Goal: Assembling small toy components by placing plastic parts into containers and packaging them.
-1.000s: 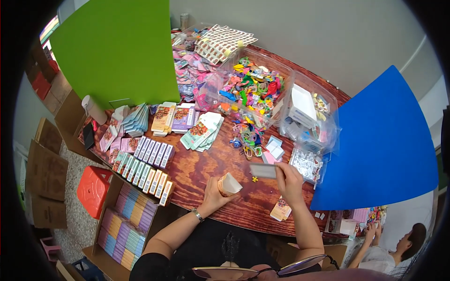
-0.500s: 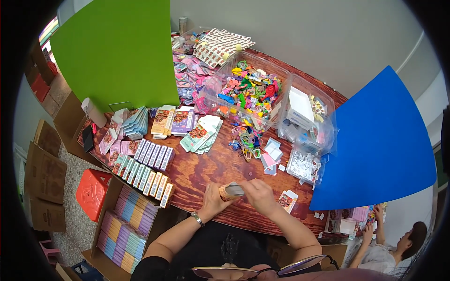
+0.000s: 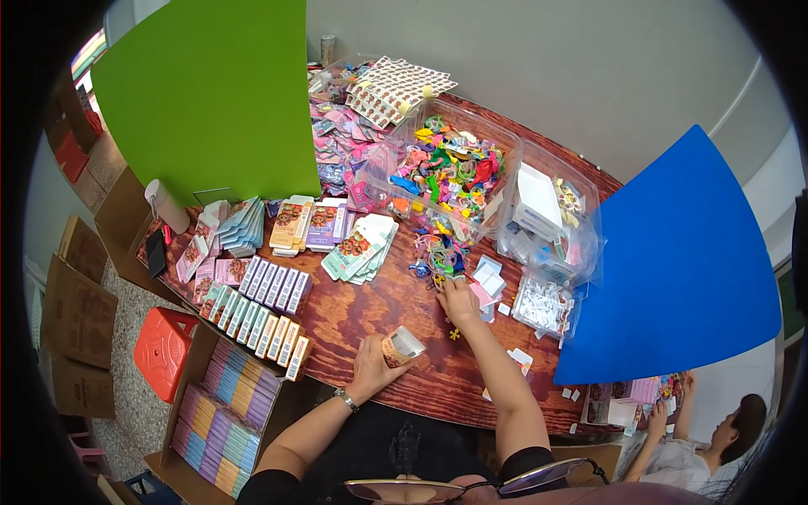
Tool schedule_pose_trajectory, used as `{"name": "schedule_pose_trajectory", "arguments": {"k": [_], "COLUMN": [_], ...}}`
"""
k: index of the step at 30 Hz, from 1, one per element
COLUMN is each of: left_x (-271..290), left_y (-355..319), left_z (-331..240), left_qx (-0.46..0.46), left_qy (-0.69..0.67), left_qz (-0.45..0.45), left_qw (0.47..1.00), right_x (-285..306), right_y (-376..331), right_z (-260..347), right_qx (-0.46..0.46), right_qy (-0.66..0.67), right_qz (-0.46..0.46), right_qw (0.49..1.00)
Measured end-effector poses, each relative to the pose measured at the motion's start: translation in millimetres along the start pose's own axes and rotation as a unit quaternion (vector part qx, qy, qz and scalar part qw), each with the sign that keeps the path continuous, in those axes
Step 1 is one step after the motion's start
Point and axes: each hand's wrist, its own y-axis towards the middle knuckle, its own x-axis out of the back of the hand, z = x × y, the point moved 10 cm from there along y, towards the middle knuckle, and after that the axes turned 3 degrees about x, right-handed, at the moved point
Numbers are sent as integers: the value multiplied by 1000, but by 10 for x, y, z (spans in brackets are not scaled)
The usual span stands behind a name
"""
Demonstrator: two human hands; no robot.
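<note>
My left hand (image 3: 370, 368) is wrapped round a small orange carton (image 3: 404, 346) at the table's front edge. Its top end is open, showing the pale inside. My right hand (image 3: 457, 301) reaches out to a loose heap of small, colourful looped pieces (image 3: 438, 255), fingertips bent together at its near edge. What they pinch, if anything, is too small to make out. A small yellow piece (image 3: 454, 334) lies on the table below that hand. Pale and pink cards (image 3: 488, 282) lie just right of the fingers.
Filled cartons stand in rows (image 3: 273, 286) at left, with flat carton stacks (image 3: 362, 248) behind. Clear tubs of colourful pieces (image 3: 454, 168) and white bits (image 3: 545, 299) stand farther back. Green (image 3: 206, 101) and blue panels (image 3: 673, 278) flank the table. A co-worker (image 3: 707, 446) sits at right.
My right hand has left the carton's open end and moved forward to the heap of looped pieces. The left hand keeps the carton, now tilted with its opening in view.
</note>
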Motion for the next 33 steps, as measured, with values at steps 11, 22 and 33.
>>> {"name": "schedule_pose_trajectory", "arguments": {"k": [11, 22, 33], "left_x": [-18, -25, -41], "left_y": [5, 19, -7], "left_z": [73, 49, 90], "left_qx": [11, 10, 11], "left_qy": [2, -13, -10], "left_qz": [16, 27, 24], "left_qw": [1000, 1000, 1000], "right_x": [916, 401, -29], "right_y": [182, -501, -855], "right_z": [-155, -538, -348], "right_qx": [4, -111, -65], "right_qy": [193, 407, 174], "right_qz": [4, 158, 126], "right_qw": [981, 893, 974]}}
